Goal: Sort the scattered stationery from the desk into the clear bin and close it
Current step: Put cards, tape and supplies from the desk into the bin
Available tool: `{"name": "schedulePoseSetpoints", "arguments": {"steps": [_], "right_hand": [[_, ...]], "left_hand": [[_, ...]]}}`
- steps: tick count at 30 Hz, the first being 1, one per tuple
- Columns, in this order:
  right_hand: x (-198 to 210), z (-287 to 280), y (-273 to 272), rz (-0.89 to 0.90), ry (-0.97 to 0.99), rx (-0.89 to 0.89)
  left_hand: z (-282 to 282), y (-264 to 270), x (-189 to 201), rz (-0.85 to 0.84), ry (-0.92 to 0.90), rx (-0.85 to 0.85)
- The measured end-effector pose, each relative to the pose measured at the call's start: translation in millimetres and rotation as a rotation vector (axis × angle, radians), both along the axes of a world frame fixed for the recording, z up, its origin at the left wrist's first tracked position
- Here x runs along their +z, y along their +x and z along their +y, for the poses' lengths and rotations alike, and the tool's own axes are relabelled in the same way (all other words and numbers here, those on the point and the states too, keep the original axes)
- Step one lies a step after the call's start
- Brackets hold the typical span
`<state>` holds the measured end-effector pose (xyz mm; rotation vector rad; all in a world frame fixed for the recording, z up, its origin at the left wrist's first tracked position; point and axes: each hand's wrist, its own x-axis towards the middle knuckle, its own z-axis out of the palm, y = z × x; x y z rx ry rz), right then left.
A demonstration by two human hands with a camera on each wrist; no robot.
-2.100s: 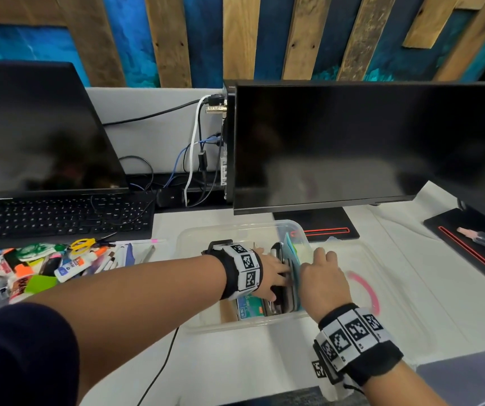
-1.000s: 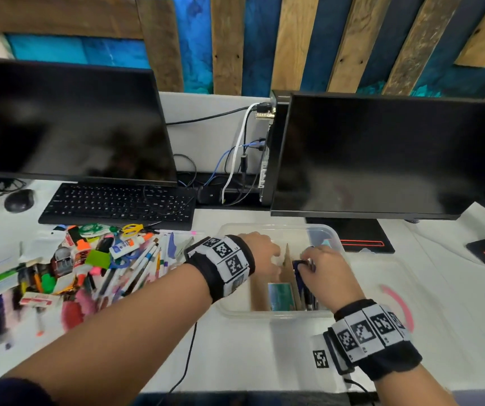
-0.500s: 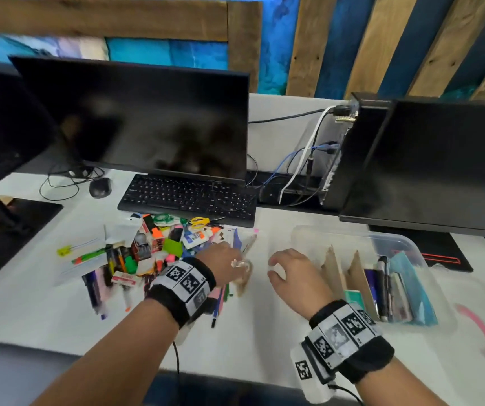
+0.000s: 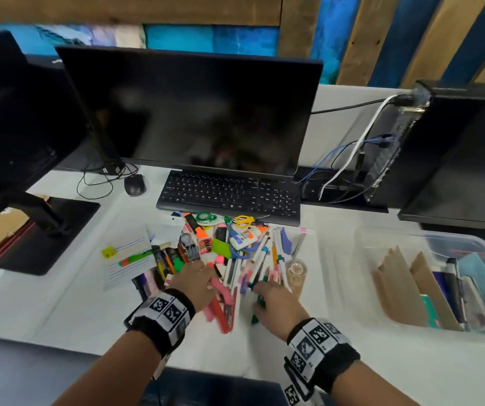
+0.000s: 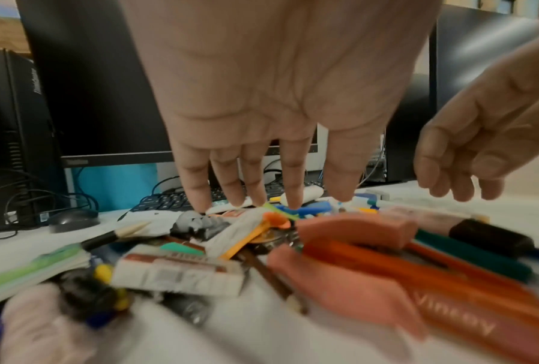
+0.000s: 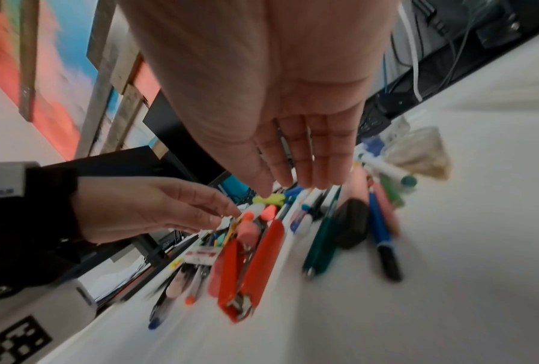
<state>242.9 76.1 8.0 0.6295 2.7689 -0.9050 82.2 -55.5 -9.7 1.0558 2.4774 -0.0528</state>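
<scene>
Your left hand (image 4: 195, 284): fingers straight, holding nothing, tips over the stationery pile (image 4: 235, 253) | your right hand (image 4: 275, 307): fingers extended, nothing grasped, just above the pens | clear bin (image 4: 364, 259): lidless, on the table (image 4: 59, 303), right of your right-hand fingers

Black keyboard (image 4: 229, 196) under a dark monitor (image 4: 188, 109), mouse (image 4: 135, 185) alongside, perhaps wired.

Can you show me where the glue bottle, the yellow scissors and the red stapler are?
glue bottle (image 4: 245, 237): head view, on its white labelled body.
yellow scissors (image 4: 244, 221): head view, on the yellow handle loops.
red stapler (image 6: 252, 268): right wrist view, on its red top arm.
</scene>
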Motion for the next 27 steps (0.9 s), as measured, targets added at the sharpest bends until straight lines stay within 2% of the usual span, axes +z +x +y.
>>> {"name": "schedulePoseSetpoints", "arguments": {"steps": [3, 8, 14, 17, 21, 27], "right_hand": [[-7.2, -21.0, -18.0, -0.034, -0.045, 0.018], [-21.9, -45.3, -42.4, -0.114, -0.079, -0.035], [-27.0, -54.7, -56.3, -0.176, -0.031, -0.179], [-26.9, -48.4, -54.4, -0.155, -0.029, -0.147], [-27.0, -39.1, -50.7, -0.147, -0.028, -0.131], [-21.2, -26.7, -44.0, -0.12, -0.02, -0.108]], "left_hand": [[-9.0, -8.9, -7.4, -0.019, -0.016, -0.001], [-18.0, -16.6, -13.8, -0.076, 0.085, -0.029], [-29.7, -29.5, -17.0, 0.03, 0.078, -0.005], [-35.3, -33.1, -17.7, 0.061, 0.11, -0.015], [-32.0, -28.9, -18.8, 0.037, 0.199, -0.152], [-14.3, -18.8, -14.8, 0.101, 0.093, -0.359]]}}
